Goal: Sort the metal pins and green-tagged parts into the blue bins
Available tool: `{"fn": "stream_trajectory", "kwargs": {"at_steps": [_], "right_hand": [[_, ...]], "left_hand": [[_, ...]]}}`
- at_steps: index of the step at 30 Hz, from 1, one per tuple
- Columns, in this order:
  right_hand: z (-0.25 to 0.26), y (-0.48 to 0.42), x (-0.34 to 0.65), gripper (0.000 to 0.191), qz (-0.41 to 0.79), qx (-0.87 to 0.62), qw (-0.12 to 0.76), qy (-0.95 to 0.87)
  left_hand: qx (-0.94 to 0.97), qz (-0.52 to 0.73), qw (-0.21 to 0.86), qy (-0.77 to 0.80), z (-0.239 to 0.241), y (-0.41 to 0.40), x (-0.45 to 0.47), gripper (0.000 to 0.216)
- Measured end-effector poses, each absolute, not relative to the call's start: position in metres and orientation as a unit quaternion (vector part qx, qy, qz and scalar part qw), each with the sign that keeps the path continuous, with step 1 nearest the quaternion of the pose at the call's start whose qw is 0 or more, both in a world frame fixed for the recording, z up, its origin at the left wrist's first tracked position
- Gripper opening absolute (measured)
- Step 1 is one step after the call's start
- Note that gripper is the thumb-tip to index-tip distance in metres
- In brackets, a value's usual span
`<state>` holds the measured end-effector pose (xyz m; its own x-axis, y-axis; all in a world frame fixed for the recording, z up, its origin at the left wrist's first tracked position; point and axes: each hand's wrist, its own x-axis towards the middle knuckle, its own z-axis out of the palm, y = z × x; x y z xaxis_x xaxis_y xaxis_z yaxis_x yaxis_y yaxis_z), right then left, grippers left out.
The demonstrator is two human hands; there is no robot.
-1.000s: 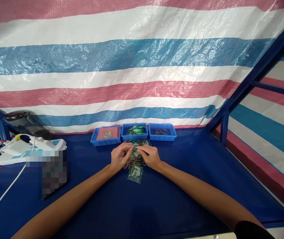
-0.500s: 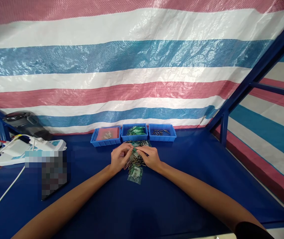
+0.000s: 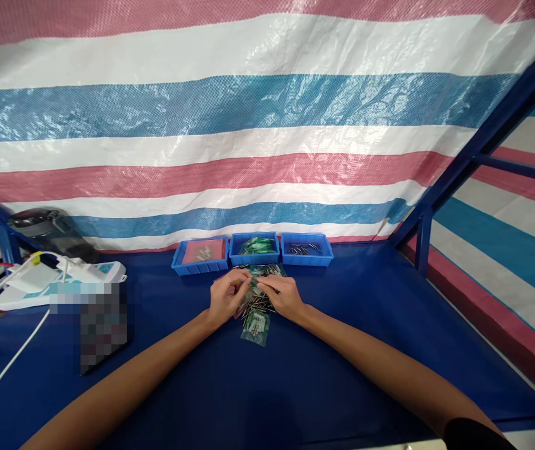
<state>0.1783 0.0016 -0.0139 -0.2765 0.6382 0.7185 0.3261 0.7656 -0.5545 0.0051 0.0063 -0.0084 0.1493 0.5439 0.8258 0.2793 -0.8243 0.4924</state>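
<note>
My left hand (image 3: 229, 292) and my right hand (image 3: 284, 294) meet fingertip to fingertip over the middle of the table, both pinched closed. Something small and greenish, perhaps a plastic bag, shows between their fingertips, too small to make out. Beneath them lies a heap of thin, dark and brass-coloured metal rods (image 3: 259, 304), resembling drill bits, partly hidden by my hands. Nearest to me, a small clear bag (image 3: 255, 327) with pale pieces inside lies flat. More greenish bags (image 3: 271, 270) lie just beyond my fingers.
Three blue bins stand in a row behind my hands: the left bin (image 3: 200, 270) holds a pink bag, the middle bin (image 3: 254, 257) green packets, the right bin (image 3: 307, 258) dark rods. A power strip (image 3: 108, 273), cables and a blurred-out dark object (image 3: 103, 328) are at left.
The view has shifted very slightly. Both hands keep the same pinched pose over the heap, with no clear movement of the things around them.
</note>
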Motion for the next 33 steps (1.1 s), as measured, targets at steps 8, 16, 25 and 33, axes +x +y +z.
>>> {"fn": "stream_trajectory", "kwargs": {"at_steps": [8,16,25,33], "right_hand": [[-0.0131,0.0009,0.1779,0.022,0.156,-0.304,0.521,-0.782],[-0.0125,-0.0003,0.1774,0.022,0.150,-0.303,0.532,-0.776],[-0.0156,0.0010,0.1771,0.022,0.152,-0.312,0.538,-0.768],[-0.0142,0.0004,0.1766,0.021,0.149,-0.306,0.543,-0.768]], "left_hand": [[0.744,0.594,0.124,0.280,-0.0097,0.0062,0.0049,0.011],[0.739,0.599,0.130,0.279,-0.0149,0.0076,0.0030,0.014],[0.744,0.600,0.128,0.266,-0.0083,0.0060,0.0053,0.016],[0.740,0.605,0.130,0.263,-0.0116,0.0075,0.0049,0.016]]}}
